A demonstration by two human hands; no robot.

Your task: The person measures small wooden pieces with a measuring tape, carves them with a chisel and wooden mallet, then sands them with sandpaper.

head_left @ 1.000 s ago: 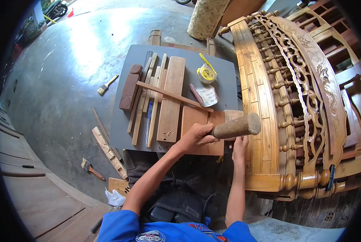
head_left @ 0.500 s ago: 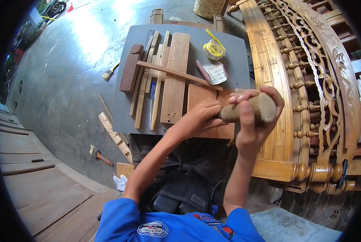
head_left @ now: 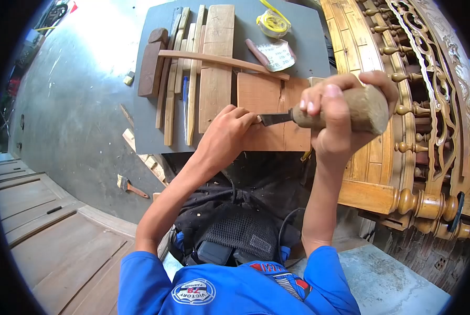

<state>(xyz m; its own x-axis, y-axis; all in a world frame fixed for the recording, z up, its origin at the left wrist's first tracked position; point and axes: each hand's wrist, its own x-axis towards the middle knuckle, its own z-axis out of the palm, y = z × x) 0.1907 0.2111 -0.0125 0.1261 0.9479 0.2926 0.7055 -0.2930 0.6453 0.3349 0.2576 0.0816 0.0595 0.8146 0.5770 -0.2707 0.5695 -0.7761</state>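
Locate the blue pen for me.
In the head view, the blue pen lies left of centre on the grey board, among the thin wooden strips, left of the wide plank.

On the gray board [head_left: 309, 39], tape measure [head_left: 273, 23] noted at 1 o'clock, pen [head_left: 185, 105] at 8, dark block [head_left: 149, 68] at 9.

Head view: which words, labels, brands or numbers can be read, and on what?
"VICTORY": on the badge of the blue shirt.
"FASHION": on the same badge; its red number is too unclear to be sure.
"VE": on the pale paper; its other letters and digits are too blurred.
Too small or blurred: any marks on the tape measure and the shirt's red print.
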